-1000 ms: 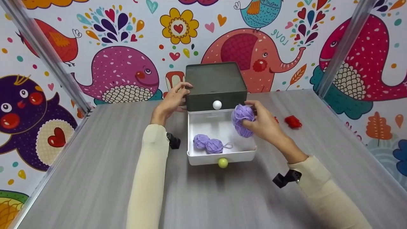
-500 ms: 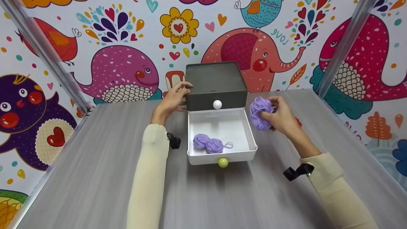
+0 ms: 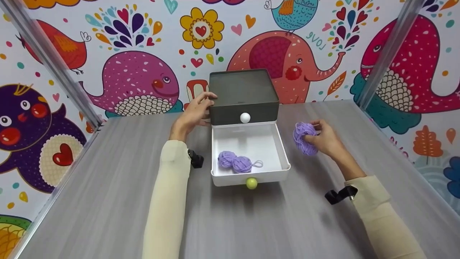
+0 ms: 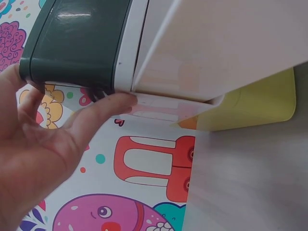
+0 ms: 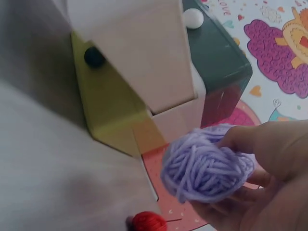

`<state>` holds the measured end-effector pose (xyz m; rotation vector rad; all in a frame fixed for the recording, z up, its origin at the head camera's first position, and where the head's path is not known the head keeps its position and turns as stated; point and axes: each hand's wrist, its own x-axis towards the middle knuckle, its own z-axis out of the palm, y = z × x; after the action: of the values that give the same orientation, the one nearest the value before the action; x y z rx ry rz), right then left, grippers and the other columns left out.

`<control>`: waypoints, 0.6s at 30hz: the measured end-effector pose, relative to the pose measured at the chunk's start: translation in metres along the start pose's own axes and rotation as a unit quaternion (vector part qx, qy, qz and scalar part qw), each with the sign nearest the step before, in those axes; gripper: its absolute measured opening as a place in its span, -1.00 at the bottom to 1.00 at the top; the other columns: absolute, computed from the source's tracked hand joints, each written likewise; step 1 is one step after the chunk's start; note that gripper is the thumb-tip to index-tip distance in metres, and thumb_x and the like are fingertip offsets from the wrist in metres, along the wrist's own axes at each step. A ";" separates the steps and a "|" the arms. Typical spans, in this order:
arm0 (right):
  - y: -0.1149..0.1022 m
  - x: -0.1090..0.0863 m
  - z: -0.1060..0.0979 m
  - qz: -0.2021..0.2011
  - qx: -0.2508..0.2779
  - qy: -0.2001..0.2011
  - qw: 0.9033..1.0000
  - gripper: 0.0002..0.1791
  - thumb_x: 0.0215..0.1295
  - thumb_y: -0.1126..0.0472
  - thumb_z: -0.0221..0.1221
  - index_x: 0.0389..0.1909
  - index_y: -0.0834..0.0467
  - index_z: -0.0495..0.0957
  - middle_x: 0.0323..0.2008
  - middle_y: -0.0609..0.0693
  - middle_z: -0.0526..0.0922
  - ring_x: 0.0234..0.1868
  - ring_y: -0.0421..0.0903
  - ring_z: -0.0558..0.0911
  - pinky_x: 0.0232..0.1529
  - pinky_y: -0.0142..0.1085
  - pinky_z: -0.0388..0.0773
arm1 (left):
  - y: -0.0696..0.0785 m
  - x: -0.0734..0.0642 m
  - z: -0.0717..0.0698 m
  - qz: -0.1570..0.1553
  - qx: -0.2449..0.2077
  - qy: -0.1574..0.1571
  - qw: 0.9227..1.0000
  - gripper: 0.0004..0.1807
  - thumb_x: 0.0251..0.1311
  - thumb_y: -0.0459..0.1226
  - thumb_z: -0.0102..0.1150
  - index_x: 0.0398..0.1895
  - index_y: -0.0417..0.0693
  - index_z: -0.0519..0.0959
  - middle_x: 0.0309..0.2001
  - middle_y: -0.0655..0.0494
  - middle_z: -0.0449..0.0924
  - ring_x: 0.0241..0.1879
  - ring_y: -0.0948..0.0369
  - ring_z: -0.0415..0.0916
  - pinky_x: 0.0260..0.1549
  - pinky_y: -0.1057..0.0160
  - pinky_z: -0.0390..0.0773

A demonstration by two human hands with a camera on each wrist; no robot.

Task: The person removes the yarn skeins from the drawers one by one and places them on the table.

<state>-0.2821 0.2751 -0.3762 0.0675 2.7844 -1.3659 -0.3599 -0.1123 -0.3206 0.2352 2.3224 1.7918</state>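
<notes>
A small drawer unit with a dark green top drawer (image 3: 230,114) stands on the table. Its white drawer (image 3: 248,138) is pulled out, with two small purple yarn balls (image 3: 242,164) and a loop inside, at the front left. My left hand (image 3: 194,116) rests on the unit's left side; in the left wrist view the thumb (image 4: 108,107) touches the white layer. To the right of the unit, my right hand (image 3: 327,139) pinches a larger purple yarn ball (image 3: 304,138) between thumb and fingers, apart from the drawer.
Below the white drawer sits a yellow drawer (image 5: 108,98) with a dark knob. A red yarn ball (image 5: 149,222) lies on the table, hidden in the head view. Patterned panels with metal posts (image 3: 386,54) enclose the back and sides.
My right hand has carried the larger purple yarn ball rightward out from over the white drawer, then slightly lower. The left hand and the drawer unit stay in place.
</notes>
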 end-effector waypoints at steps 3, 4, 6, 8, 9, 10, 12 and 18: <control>0.008 0.002 0.002 0.018 -0.025 -0.009 0.999 -0.36 0.36 0.24 0.18 0.38 0.27 0.17 0.37 0.41 0.26 0.30 0.34 0.40 0.28 0.19 0.46 | 0.000 0.000 0.000 0.001 0.004 0.000 1.000 -0.65 0.52 -0.12 -0.21 0.28 0.16 0.37 0.25 -0.15 0.37 0.17 -0.13 0.54 0.12 -0.18 0.59; 0.011 0.003 0.003 0.022 -0.035 -0.010 0.999 -0.36 0.36 0.23 0.19 0.38 0.26 0.19 0.37 0.41 0.26 0.30 0.34 0.40 0.29 0.20 0.44 | 0.000 0.000 0.000 0.001 0.004 0.000 1.000 -0.65 0.52 -0.12 -0.21 0.27 0.16 0.38 0.25 -0.15 0.37 0.17 -0.13 0.55 0.11 -0.18 0.60; 0.016 0.005 0.006 0.023 -0.049 -0.012 0.998 -0.37 0.36 0.24 0.19 0.38 0.26 0.20 0.36 0.42 0.28 0.30 0.35 0.39 0.30 0.22 0.43 | 0.000 0.000 0.000 0.001 0.002 -0.001 1.000 -0.65 0.52 -0.13 -0.21 0.27 0.15 0.38 0.25 -0.15 0.36 0.17 -0.14 0.55 0.10 -0.19 0.60; 0.021 0.006 0.009 0.026 -0.062 -0.013 0.998 -0.37 0.35 0.25 0.20 0.38 0.25 0.23 0.35 0.43 0.30 0.30 0.35 0.39 0.30 0.24 0.42 | 0.000 0.000 -0.001 0.001 -0.001 -0.002 1.000 -0.65 0.52 -0.13 -0.22 0.27 0.15 0.38 0.26 -0.15 0.35 0.17 -0.14 0.55 0.10 -0.20 0.60; 0.023 0.008 0.011 0.028 -0.066 -0.014 0.997 -0.38 0.34 0.26 0.20 0.38 0.25 0.24 0.35 0.44 0.31 0.29 0.36 0.39 0.30 0.24 0.41 | 0.000 -0.001 -0.001 0.001 -0.001 -0.002 1.000 -0.65 0.52 -0.14 -0.22 0.27 0.15 0.38 0.27 -0.14 0.35 0.18 -0.14 0.54 0.10 -0.21 0.59; 0.026 0.009 0.012 0.030 -0.068 -0.015 0.997 -0.38 0.34 0.27 0.20 0.38 0.25 0.25 0.34 0.44 0.31 0.28 0.36 0.39 0.31 0.25 0.41 | 0.000 -0.001 -0.001 0.001 0.000 -0.001 1.000 -0.65 0.52 -0.14 -0.22 0.27 0.16 0.38 0.28 -0.13 0.34 0.19 -0.14 0.53 0.11 -0.21 0.59; 0.028 0.011 0.015 0.037 -0.071 -0.014 0.997 -0.37 0.32 0.28 0.21 0.38 0.26 0.25 0.34 0.45 0.31 0.28 0.36 0.39 0.31 0.26 0.39 | 0.000 -0.001 -0.001 0.002 0.002 0.000 1.000 -0.65 0.52 -0.13 -0.22 0.27 0.17 0.38 0.30 -0.13 0.33 0.20 -0.15 0.52 0.13 -0.22 0.57; 0.035 0.015 0.021 0.053 -0.072 0.001 0.996 -0.37 0.30 0.37 0.19 0.38 0.29 0.27 0.35 0.46 0.31 0.30 0.36 0.38 0.36 0.25 0.34 | 0.000 -0.001 0.001 0.004 0.002 0.004 1.000 -0.66 0.50 -0.12 -0.18 0.26 0.19 0.40 0.28 -0.17 0.36 0.18 -0.20 0.54 0.11 -0.23 0.58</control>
<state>-0.2950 0.2801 -0.4180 0.2079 2.8254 -1.1408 -0.3589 -0.1116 -0.3207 0.2369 2.3348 1.7947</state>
